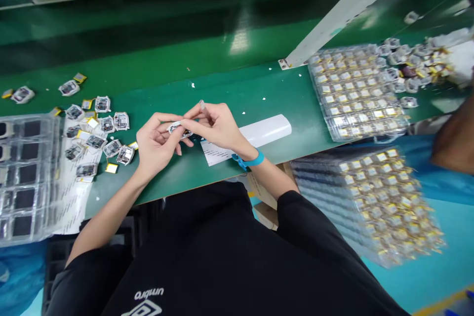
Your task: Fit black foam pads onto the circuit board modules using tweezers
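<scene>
Above the green bench, a small white-framed electronic module sits between my two hands. My left hand is closed around its left side, thumb and fingers pressing on it. My right hand pinches the module's right end with thumb and forefinger. A narrow grey piece sticks up from the curled fingers of the right hand; its kind is unclear. Under the right wrist lies a curled white sheet with printed lines at its left end. Fingers partly cover the module.
Several similar modules with yellow-edged battery cells lie scattered at left, beside a clear compartment tray. Filled trays stand at right, with a tall tray stack below. A white post rises from the bench.
</scene>
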Demonstrator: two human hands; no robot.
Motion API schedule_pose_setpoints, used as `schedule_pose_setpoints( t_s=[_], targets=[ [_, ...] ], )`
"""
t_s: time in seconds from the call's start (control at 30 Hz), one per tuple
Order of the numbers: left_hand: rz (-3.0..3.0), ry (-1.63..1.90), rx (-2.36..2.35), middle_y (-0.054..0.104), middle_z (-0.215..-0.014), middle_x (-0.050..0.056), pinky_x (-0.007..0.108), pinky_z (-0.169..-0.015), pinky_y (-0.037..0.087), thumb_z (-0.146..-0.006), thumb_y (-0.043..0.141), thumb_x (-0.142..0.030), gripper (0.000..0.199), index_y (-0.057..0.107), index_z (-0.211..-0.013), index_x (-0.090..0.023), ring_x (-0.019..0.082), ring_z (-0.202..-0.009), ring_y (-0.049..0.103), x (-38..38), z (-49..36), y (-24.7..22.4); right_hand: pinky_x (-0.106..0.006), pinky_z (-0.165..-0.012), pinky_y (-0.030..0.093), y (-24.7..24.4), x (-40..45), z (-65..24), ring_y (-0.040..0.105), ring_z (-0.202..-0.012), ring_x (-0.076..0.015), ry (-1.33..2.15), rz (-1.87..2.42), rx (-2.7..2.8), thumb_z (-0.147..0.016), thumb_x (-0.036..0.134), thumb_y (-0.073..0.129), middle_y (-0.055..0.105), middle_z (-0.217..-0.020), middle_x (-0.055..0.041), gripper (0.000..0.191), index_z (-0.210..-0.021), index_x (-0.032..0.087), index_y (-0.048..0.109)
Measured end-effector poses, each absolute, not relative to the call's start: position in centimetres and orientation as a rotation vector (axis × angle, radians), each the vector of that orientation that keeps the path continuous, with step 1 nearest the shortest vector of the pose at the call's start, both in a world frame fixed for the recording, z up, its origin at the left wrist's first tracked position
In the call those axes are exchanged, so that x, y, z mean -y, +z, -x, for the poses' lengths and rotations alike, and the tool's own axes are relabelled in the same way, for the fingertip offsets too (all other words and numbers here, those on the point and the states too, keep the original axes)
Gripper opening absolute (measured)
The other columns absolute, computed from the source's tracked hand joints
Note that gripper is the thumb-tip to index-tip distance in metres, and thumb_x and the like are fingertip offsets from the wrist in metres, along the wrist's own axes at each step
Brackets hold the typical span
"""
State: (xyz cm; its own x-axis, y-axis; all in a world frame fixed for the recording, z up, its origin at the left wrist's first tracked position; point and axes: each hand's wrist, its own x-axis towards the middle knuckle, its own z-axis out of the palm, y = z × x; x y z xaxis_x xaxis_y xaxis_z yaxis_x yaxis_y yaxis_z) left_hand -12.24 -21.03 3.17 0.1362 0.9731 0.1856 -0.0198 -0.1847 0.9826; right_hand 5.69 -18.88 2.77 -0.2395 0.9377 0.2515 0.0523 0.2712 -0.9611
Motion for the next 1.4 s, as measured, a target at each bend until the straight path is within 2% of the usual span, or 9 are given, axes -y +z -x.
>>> schedule_pose_setpoints(
  t_s=[0.1, 0.3, 0.7, 0.9, 1.0, 1.07, 1.13, 1.27, 1.4],
  targets=[
    [-1.43, 1.287, -0.975, 0.077, -0.073, 0.0, 0.015, -0.038, 0.051, -0.09, 0.088, -0.051, 0.04, 0.065, -0.1, -0.02, 0.014, -0.052, 0.075, 21.0, 12.1, 2.8, -0.027, -0.05, 0.032, 2.3, 19.1, -5.2, 0.026, -0.049, -0.0074, 1.053, 0.97, 1.581, -0.093, 0.077, 0.068, 0.041, -0.053, 0.0104, 0.058, -0.091, 0.02, 0.074],
    [-1.44, 1.295, -1.026, 0.076, -0.073, -0.001, 0.015, -0.037, 0.051, -0.088, 0.088, -0.057, 0.046, 0.063, -0.101, -0.02, 0.015, -0.054, 0.076, 20.8, 11.9, 2.1, -0.027, -0.051, 0.031, 1.4, 19.1, -4.6, 0.035, -0.052, -0.0079, 0.95, 1.026, 1.6, -0.1, 0.076, 0.058, 0.061, -0.065, 0.004, 0.06, -0.09, 0.019, 0.073],
    [-1.421, 1.272, -1.015, 0.075, -0.073, -0.003, 0.015, -0.038, 0.048, -0.09, 0.086, -0.058, 0.048, 0.057, -0.104, -0.023, 0.014, -0.052, 0.073, 21.0, 11.5, 1.0, -0.025, -0.066, 0.06, 0.6, 17.9, -4.8, 0.072, -0.072, -0.0134, 1.469, 0.91, 1.331, -0.077, 0.078, 0.084, 0.078, -0.078, -0.0035, 0.063, -0.084, 0.017, 0.073],
    [-1.733, 1.077, -0.884, 0.083, -0.087, 0.005, 0.019, -0.045, 0.048, -0.101, 0.074, -0.044, 0.024, 0.075, -0.101, -0.02, 0.009, -0.048, 0.065, 22.5, 11.2, 0.3, -0.033, -0.051, 0.058, 4.7, 20.0, -8.2, 0.059, -0.053, -0.0137, 1.057, 0.973, 1.27, -0.11, 0.071, 0.035, 0.082, -0.098, -0.0085, 0.068, -0.089, 0.021, 0.076],
    [-2.032, 0.899, -0.697, 0.084, -0.094, 0.009, 0.027, -0.067, 0.061, -0.102, 0.07, -0.033, 0.016, 0.08, -0.101, -0.021, 0.018, -0.077, 0.078, 23.5, 10.7, -0.7, -0.031, -0.058, 0.056, 4.8, 23.0, -10.7, 0.059, -0.059, -0.0158, 0.54, 1.244, 1.159, -0.113, 0.066, 0.02, 0.059, -0.066, -0.0044, 0.076, -0.066, 0.025, 0.064],
    [-2.123, 0.85, -0.587, 0.085, -0.112, 0.012, 0.038, -0.092, 0.065, -0.104, 0.066, -0.03, 0.016, 0.081, -0.105, -0.023, 0.025, -0.107, 0.08, 23.7, 10.6, -1.5, -0.028, -0.048, 0.049, 3.5, 24.9, -12.4, 0.052, -0.046, -0.0128, 0.547, 1.353, 1.156, -0.112, 0.067, 0.031, 0.053, -0.055, 0.0, 0.072, -0.065, 0.024, 0.063],
    [-2.163, 0.802, -0.557, 0.083, -0.123, 0.013, 0.046, -0.104, 0.062, -0.105, 0.064, -0.029, 0.016, 0.079, -0.109, -0.024, 0.028, -0.121, 0.078, 23.6, 10.6, -2.1, -0.027, -0.05, 0.055, 1.7, 26.2, -13.8, 0.062, -0.048, -0.0134, 0.765, 1.414, 1.246, -0.109, 0.071, 0.042, 0.063, -0.056, 0.0003, 0.067, -0.074, 0.023, 0.073],
    [-2.155, 0.656, -0.602, 0.084, -0.12, 0.011, 0.044, -0.104, 0.062, -0.104, 0.062, -0.028, 0.018, 0.078, -0.112, -0.024, 0.028, -0.119, 0.08, 22.7, 11.1, -2.1, -0.032, -0.075, 0.07, -1.2, 27.5, -15.3, 0.083, -0.076, -0.0202, 1.099, 1.395, 1.331, -0.098, 0.075, 0.062, 0.084, -0.085, -0.0077, 0.06, -0.087, 0.02, 0.081],
    [-2.118, 0.561, -0.617, 0.085, -0.114, 0.008, 0.04, -0.101, 0.062, -0.103, 0.061, -0.027, 0.019, 0.078, -0.112, -0.024, 0.026, -0.113, 0.081, 21.7, 11.6, -1.4, -0.032, -0.073, 0.071, -2.0, 28.1, -15.0, 0.082, -0.07, -0.0194, 1.177, 1.39, 1.189, -0.095, 0.073, 0.069, 0.083, -0.079, -0.0069, 0.056, -0.091, 0.018, 0.079]
  ],
)
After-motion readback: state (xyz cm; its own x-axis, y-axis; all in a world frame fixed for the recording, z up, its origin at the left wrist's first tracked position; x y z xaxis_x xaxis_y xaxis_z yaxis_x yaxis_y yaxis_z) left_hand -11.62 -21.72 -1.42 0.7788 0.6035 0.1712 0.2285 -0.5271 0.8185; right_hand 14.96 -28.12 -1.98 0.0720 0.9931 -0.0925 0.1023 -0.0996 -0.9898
